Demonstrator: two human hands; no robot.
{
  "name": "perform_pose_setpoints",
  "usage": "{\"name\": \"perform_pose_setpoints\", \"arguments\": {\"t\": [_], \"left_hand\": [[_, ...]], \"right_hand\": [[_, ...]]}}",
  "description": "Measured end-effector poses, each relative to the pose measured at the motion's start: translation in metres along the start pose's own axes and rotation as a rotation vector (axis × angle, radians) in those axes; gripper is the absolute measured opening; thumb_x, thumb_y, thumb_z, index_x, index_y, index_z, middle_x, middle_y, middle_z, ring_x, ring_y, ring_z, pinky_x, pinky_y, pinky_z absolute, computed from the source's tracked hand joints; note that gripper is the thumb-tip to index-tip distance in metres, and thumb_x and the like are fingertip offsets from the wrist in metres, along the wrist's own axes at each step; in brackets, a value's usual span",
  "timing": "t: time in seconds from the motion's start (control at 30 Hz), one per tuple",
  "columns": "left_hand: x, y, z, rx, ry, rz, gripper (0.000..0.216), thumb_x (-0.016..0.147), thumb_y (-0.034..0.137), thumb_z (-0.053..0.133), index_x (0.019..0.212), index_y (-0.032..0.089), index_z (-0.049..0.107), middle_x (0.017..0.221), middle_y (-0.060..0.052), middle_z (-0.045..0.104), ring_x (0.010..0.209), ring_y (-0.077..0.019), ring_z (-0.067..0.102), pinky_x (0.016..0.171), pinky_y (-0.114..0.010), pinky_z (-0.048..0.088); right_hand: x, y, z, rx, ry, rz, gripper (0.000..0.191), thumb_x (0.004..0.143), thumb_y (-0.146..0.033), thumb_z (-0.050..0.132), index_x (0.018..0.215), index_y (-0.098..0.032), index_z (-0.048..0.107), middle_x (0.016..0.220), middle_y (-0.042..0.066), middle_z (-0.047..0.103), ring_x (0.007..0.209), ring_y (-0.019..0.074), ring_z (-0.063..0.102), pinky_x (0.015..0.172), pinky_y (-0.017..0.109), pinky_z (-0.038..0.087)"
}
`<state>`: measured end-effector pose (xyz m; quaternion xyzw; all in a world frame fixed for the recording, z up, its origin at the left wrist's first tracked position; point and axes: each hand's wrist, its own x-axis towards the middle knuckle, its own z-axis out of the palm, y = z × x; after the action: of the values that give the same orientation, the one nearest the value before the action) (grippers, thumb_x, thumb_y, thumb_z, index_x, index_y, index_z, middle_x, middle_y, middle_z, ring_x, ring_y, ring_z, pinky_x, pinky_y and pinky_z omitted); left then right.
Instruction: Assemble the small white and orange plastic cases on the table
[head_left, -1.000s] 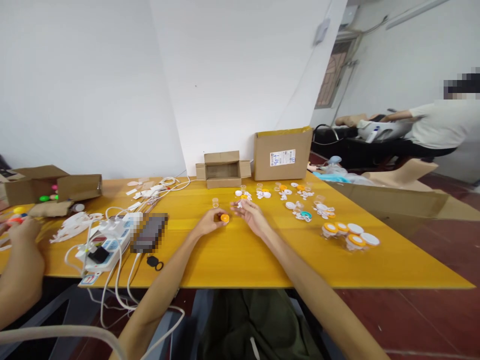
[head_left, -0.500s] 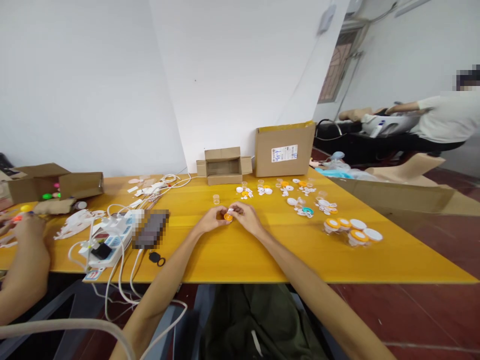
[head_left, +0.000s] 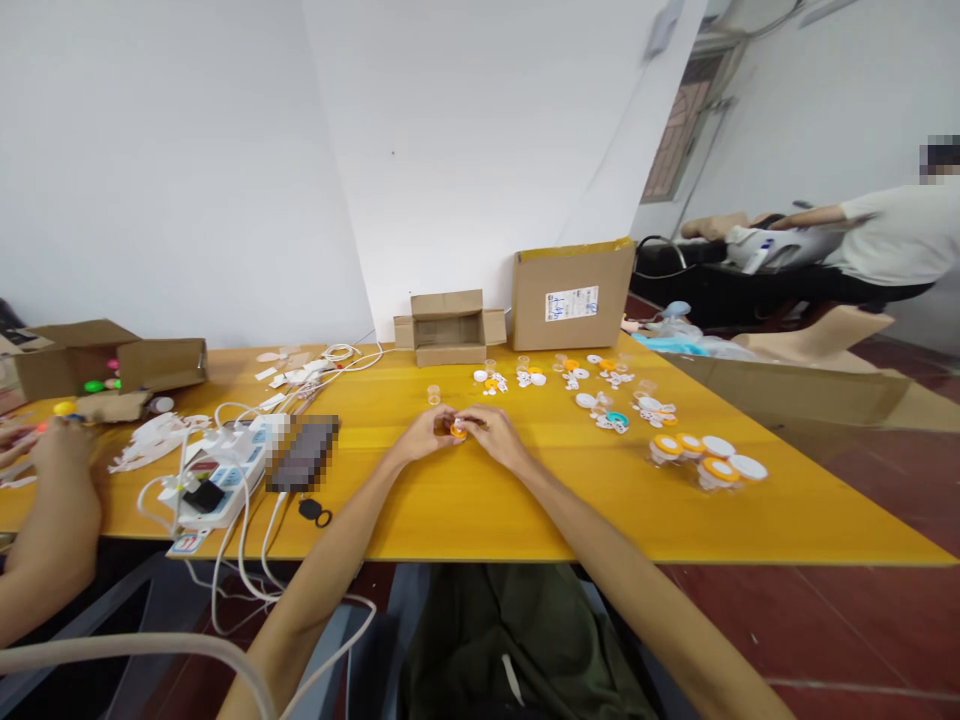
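Observation:
Over the middle of the table, my left hand [head_left: 429, 434] is closed on a small orange ring-shaped lid [head_left: 458, 432]. From the other side my right hand [head_left: 489, 432] pinches a small white piece [head_left: 458, 422] against that lid; its exact shape is too small to tell. Just behind my hands stands a clear plastic cup [head_left: 433, 395]. Farther back and to the right lie groups of white discs [head_left: 538, 380], orange rings, clear cups and small white perforated parts. A teal ring [head_left: 616, 420] sits among them.
Assembled clear cups with orange and white lids [head_left: 718, 470] stand at right. An open carton [head_left: 450, 335] and a closed box [head_left: 574, 300] are at the back. A power strip [head_left: 232, 480], cables and a phone [head_left: 304, 455] lie left. A co-worker's arm [head_left: 64, 500] is far left.
My fingers have shifted slightly around the orange lid, and the white piece now sits closer over it. The view has moved a little; the rest stays in place.

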<state>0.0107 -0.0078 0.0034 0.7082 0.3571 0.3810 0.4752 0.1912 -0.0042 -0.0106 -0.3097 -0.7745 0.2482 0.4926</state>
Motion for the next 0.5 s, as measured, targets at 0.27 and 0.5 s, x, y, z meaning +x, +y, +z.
{"name": "perform_pose_setpoints", "arguments": {"t": [0.27,0.5], "left_hand": [[0.0003,-0.0029,0.0006,-0.017,-0.003,-0.004,0.042,0.063,0.037,0.087,0.090,0.016,0.063,0.084,-0.001,0.066,0.077,-0.0144,0.062,0.079,-0.029,0.050],[-0.0005,-0.0024,0.0008,-0.006,-0.006,0.003,0.039,0.066,0.037,0.086,0.090,0.016,0.064,0.084,-0.001,0.067,0.078,-0.0148,0.062,0.079,-0.029,0.050]], "right_hand": [[-0.0011,0.0000,-0.0007,-0.049,-0.006,-0.033,0.014,0.088,-0.022,0.063,0.085,-0.025,0.076,0.083,0.003,0.075,0.078,0.0202,0.068,0.074,0.030,0.053],[-0.0020,-0.0003,-0.0005,-0.082,-0.007,-0.060,0.016,0.090,-0.021,0.060,0.087,-0.025,0.076,0.086,0.003,0.075,0.079,0.0199,0.068,0.075,0.030,0.053]]}}
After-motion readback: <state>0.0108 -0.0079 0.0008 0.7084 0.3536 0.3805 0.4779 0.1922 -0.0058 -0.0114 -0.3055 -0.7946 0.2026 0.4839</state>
